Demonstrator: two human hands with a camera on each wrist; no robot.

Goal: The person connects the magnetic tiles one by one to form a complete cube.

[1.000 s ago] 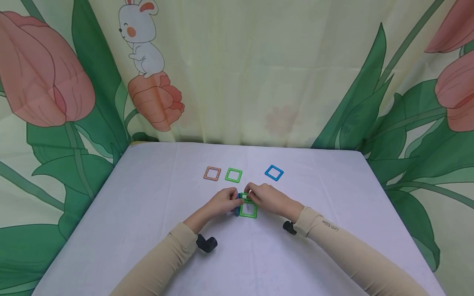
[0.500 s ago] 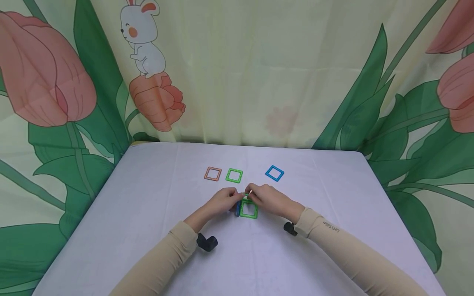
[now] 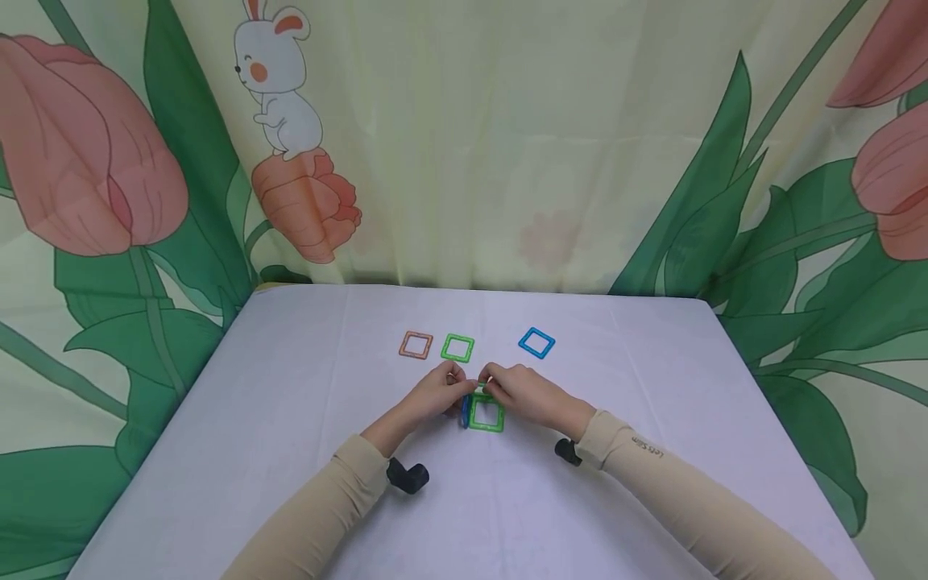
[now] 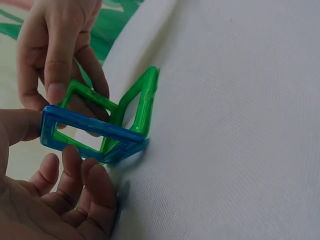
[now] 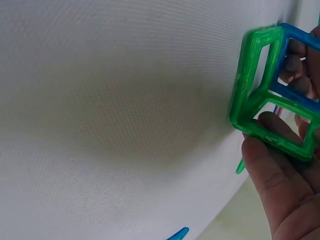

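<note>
A green square tile (image 3: pixel 486 416) lies flat on the white table (image 3: pixel 290 419) at its middle. My left hand (image 3: pixel 444 392) pinches a blue square tile (image 4: pixel 90 135) that stands on edge along the flat tile's left side. My right hand (image 3: pixel 507 388) pinches a second green tile (image 4: pixel 82 95), upright along the far side, and its edge meets the blue one at a corner. In the right wrist view the flat green tile (image 5: pixel 255 75), the held green tile (image 5: pixel 277 127) and the blue tile (image 5: pixel 300 45) form a corner.
Three loose square tiles lie farther back: orange (image 3: pixel 416 345), green (image 3: pixel 457 348) and blue (image 3: pixel 536 342). A flower-printed curtain (image 3: pixel 507 145) hangs behind the table. Black wrist cameras (image 3: pixel 408 475) sit under both forearms.
Both hands stay at the flat green tile. My left fingertips have risen slightly toward the right hand's, bringing the blue tile closer to the upright green one.
</note>
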